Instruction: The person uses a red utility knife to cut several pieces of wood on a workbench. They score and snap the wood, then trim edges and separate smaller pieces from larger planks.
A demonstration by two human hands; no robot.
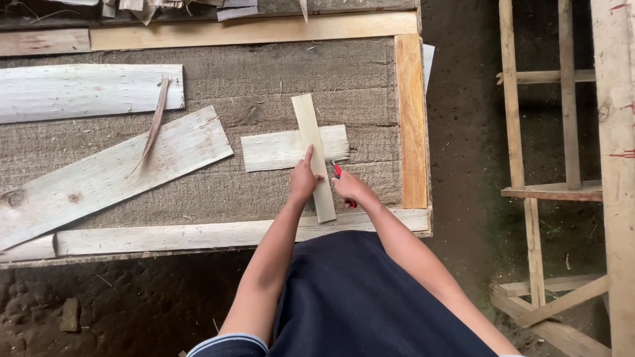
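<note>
Far left of frame, upper: a pale flat board (86,91) lying lengthwise on the coarse brown mat (264,79) that covers the work table. Below it, running from lower left up toward centre: a longer pale veneer sheet (106,175), tilted, with a thin brown bark strip (153,125) lying across its upper part and reaching up to the lower edge of the flat board. Lower left to centre: a light wooden rail (185,236) forming the near edge of the table frame; dark soil floor (119,297) beneath it. Centre: a small rectangular veneer piece (271,151), flat on the mat, with a frayed right edge. Across it, nearly upright in the frame and slightly tilted: a narrow wooden slat (312,142), its lower end reaching close to the near rail. Left hand (303,180): pressed flat on the slat, index finger stretched up along it, the other fingers curled against the wood, gripping nothing. Right hand (349,188): just right of the slat's edge, fingers closed around a red-handled cutter (339,173), its tip lying at the slat's right side, near the lower right corner of the veneer piece. Right of centre: an orange-toned side rail (411,119) closing the table frame. Bottom centre: dark blue clothing of the person. Far right: a rough timber frame (537,165) of pale posts and crosspieces standing on the soil.
</note>
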